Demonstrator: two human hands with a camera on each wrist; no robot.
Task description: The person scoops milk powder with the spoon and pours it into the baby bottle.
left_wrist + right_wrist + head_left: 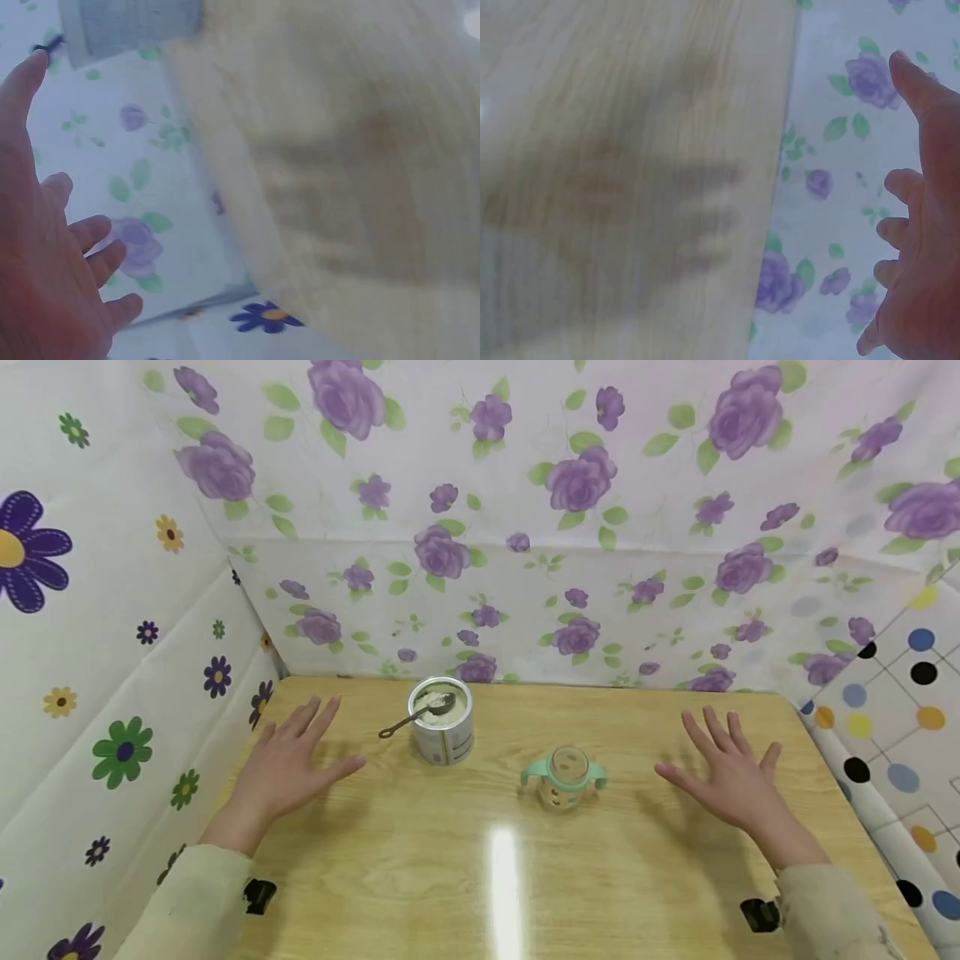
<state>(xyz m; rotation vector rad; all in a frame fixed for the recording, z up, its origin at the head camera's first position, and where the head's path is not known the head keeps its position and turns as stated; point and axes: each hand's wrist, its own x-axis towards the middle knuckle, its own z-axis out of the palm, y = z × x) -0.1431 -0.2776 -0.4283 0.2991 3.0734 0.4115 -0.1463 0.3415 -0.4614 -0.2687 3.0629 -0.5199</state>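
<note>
An uncovered tin can [444, 739] of pale powder stands at the back of the table, its grey printed side also partly seen in the left wrist view. Across its rim lies a dark metal spoon [417, 717], powder in its bowl and its handle jutting left. Right of the can and nearer me is a small clear bottle [562, 785] with a mint-green collar and two side handles. My left hand [288, 768] hovers left of the can, fingers spread, holding nothing. Off to the bottle's right, my right hand [727, 777] is likewise spread above the table, touching nothing.
The wooden table [405, 877] carries a bright glare streak near its front middle. A purple-flowered cloth [517, 602] hangs behind it. Patterned cloths also flank both sides, flowers on the left cloth [142, 677] and dots on the right.
</note>
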